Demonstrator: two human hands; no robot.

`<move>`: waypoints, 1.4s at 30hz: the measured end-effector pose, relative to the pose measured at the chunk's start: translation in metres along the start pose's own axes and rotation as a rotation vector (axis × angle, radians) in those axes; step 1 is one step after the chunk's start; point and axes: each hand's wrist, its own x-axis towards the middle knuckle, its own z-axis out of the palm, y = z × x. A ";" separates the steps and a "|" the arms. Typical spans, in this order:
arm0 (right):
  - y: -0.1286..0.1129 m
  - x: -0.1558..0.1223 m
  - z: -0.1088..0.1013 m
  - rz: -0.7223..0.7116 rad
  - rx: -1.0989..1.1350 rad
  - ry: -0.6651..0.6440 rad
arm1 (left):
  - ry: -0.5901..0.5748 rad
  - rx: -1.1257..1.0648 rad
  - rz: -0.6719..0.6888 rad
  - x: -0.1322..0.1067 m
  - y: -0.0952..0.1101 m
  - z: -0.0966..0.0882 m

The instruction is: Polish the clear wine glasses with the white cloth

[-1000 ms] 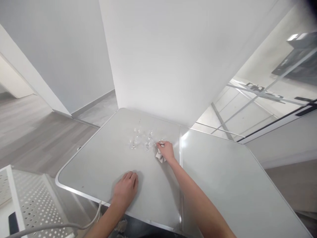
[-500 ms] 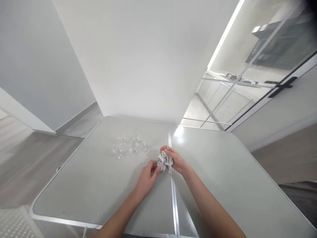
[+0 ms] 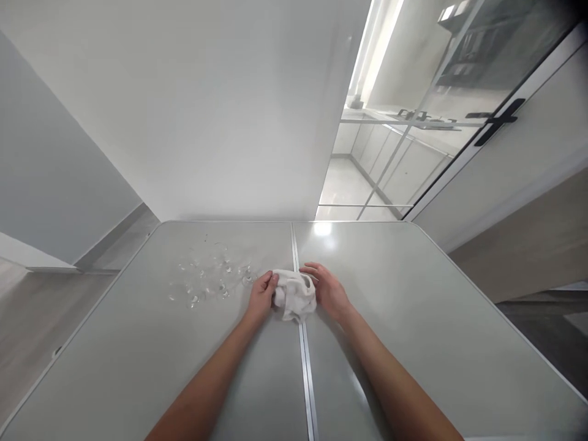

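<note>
Cloth (image 3: 295, 300) bunched over the table seam (image 3: 305, 367)

White and crumpled, it sits mid-table between both hands. The left hand (image 3: 262, 296) pinches its left edge between thumb and fingers; the right hand (image 3: 328, 291) is half open, fingers curved at its right side. Leftward on the grey table (image 3: 151, 373) is a cluster of transparent pieces (image 3: 195, 299), seemingly small glassware. Behind stands a white wall (image 3: 220, 116).

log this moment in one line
left hand: pinching cloth; right hand: at cloth's right side; cloth: bunched over seam; clear pieces: at left
</note>
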 end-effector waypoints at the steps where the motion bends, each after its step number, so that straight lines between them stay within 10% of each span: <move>1: 0.002 0.000 -0.001 0.037 -0.028 -0.009 | -0.006 -0.011 0.002 0.000 0.001 -0.001; 9: 0.016 0.005 -0.008 -0.082 -0.244 0.005 | 0.058 -0.231 -0.128 0.004 -0.006 -0.001; 15: 0.006 0.002 -0.015 -0.502 -0.159 0.045 | 0.146 -0.282 -0.125 0.007 -0.011 -0.005; 23: -0.006 -0.014 -0.017 -0.734 -0.134 -0.162 | 0.052 0.003 0.038 -0.001 0.003 0.000; 28: -0.011 -0.027 -0.003 -0.614 -0.255 0.221 | -0.230 0.033 0.203 -0.013 0.009 0.007; 33: -0.014 -0.026 0.020 -0.394 -0.190 0.338 | -0.738 -0.250 -0.135 -0.027 0.007 0.012; 42: -0.010 -0.016 0.016 -0.138 -0.062 0.181 | -0.260 -0.269 -0.172 -0.022 0.029 0.014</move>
